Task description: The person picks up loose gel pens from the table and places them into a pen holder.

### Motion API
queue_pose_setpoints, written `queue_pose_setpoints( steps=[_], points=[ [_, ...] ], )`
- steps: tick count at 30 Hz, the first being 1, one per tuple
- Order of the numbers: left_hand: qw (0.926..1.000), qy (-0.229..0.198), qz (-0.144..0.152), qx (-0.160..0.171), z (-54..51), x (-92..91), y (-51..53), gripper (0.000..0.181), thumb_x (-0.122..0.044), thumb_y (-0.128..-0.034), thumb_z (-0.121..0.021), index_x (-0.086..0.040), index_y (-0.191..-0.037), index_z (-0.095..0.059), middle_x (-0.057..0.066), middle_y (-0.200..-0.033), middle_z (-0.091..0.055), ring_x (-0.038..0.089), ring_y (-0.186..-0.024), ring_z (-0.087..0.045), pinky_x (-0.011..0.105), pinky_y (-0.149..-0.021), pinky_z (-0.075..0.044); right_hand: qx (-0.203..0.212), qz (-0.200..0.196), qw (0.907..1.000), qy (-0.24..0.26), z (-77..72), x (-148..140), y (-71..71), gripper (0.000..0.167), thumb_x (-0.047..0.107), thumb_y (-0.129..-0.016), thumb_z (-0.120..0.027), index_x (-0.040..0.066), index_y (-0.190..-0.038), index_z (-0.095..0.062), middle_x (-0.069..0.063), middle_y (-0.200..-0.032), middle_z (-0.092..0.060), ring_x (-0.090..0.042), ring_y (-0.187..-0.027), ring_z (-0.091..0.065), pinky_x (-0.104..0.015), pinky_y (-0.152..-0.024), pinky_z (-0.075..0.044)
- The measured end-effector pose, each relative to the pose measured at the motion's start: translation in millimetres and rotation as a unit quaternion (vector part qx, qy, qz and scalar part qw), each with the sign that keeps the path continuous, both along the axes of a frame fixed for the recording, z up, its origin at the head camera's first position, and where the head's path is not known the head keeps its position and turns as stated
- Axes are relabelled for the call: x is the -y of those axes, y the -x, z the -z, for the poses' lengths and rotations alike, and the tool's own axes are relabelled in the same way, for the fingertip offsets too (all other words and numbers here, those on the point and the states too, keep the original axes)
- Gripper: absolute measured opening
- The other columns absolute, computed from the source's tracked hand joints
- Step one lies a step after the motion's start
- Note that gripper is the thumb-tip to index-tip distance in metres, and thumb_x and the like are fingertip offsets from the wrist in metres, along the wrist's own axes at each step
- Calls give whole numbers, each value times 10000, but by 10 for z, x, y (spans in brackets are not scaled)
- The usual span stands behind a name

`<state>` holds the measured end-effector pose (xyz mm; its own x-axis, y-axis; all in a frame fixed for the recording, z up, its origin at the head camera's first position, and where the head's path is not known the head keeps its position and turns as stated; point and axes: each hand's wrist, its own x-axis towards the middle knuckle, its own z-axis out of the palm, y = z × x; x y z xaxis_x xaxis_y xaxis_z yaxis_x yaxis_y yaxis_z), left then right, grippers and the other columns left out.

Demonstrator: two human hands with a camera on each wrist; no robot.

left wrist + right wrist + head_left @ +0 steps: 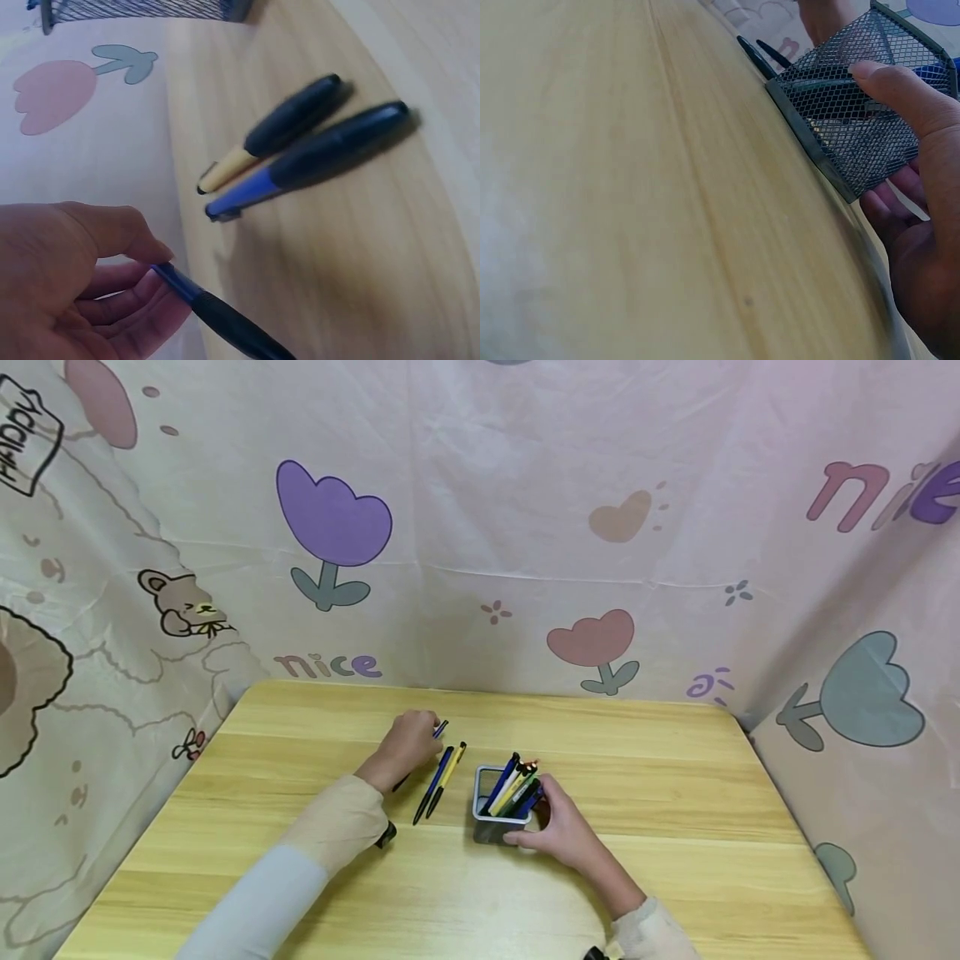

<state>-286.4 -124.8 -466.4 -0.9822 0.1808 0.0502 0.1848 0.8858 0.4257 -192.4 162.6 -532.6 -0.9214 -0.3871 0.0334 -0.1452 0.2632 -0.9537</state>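
Note:
My left hand [408, 742] pinches a blue pen with a black grip [238, 324] between thumb and fingers, over the table's left middle. Just right of that hand, a blue pen [433, 783] and a yellow pen [448, 777] lie side by side on the table, black grips toward me. My right hand [557, 822] grips the square mesh pen holder [491, 833], its thumb across the near side in the right wrist view and its fingers around the other side. Several pens and pencils [513, 789] stand leaning inside the holder. Their lower parts show only dimly through the mesh [855, 112].
The wooden table [675, 793] reaches to a hung white cloth [465, 527] printed with flowers and letters, at the back and both sides. A black strap piece [386, 836] sits at the left wrist.

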Motion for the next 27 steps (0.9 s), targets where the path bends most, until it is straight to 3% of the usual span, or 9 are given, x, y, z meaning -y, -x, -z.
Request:
queue_pose_setpoints(
  steps=[5,12,22,27],
  points=[
    [9999,-103,46,-81,-67,-40,-21,186,-21,-871,-695,10,-1044,-758,93,-861,-724,152,-667,-561,241,-583,-461,-29,-30,10000,-2,1,0,-1,841,210,-706,-965,143,-1386,-474,-97,-1314,-620,-210,-1172,-644,-209,-1018,-544],
    [9987,-231,137,-443,-152,-103,-73,220,-22,-884,-672,10,-1081,-765,121,-988,-774,165,-767,-625,308,-698,-572,-95,-10,10000,-15,-2,1,0,821,219,-707,-966,148,-1369,-486,-85,-1305,-624,-199,-1158,-640,-210,-1015,-543],
    [9928,-518,461,-979,-422,-260,-250,214,-15,-906,-676,2,-1103,-758,123,-997,-794,104,-631,-557,201,-537,-439,-154,-56,9998,66,24,1,9,828,224,-726,-959,156,-1395,-475,-77,-1321,-621,-181,-1177,-641,-212,-1030,-539],
    [9877,-759,690,-1181,-553,-336,-376,220,-3,-923,-675,17,-1131,-745,141,-1020,-794,90,-633,-635,150,-468,-416,-153,-69,9998,116,24,4,12,821,207,-721,-961,160,-1385,-480,-72,-1324,-621,-178,-1183,-641,-217,-1037,-538]
  ],
)
